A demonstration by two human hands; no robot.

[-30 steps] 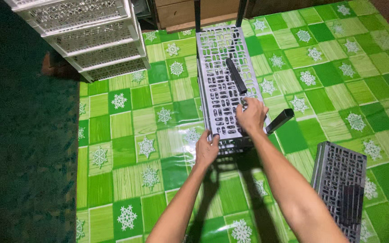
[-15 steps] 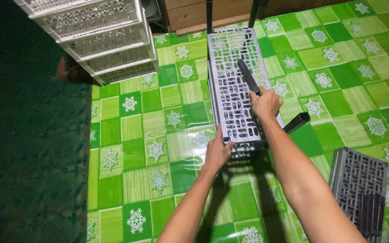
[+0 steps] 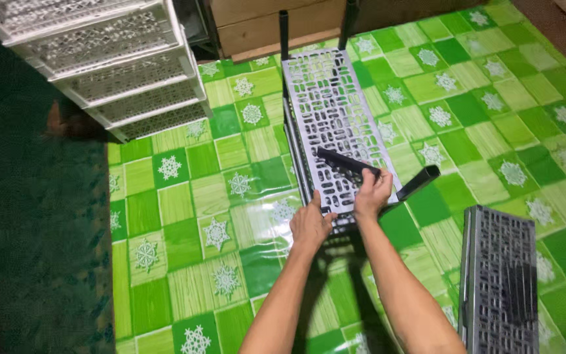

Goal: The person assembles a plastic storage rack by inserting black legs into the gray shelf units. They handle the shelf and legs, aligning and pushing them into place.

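Stock entry, L to R.

1. White perforated plastic drawer stack (image 3: 109,62), qty 1, up and well to the L of both hands; approx. 4 tiers in view, top cut off by frame.
2. Green checked vinyl floor mat w/ white snowflake motifs (image 3: 185,216), qty 1, under everything.
3. Left hand (image 3: 310,226), qty 1: fingers curled on the near L edge of the rack, holding it steady. Vs. 1 s ago: same grip, hardly moved.
4. Grey perforated plastic shelf rack (image 3: 335,124), qty 1, lying flat, running up and away from the hands; 2 black legs showing at far end.
5. Black plastic tube piece (image 3: 345,160), qty 1, on top of the rack just above the right hand.
6. Right hand (image 3: 371,193), qty 1: closed on the near end of the tube piece. Change: hand has slid further onto the panel and the piece now sits angled across it, so fitting looks under way, not seated yet.
7. Second black tube (image 3: 417,182), qty 1, sticking out just R of the right hand.
8. Loose grey perforated shelf panel (image 3: 499,282), qty 1, below-R of the hands, untouched.
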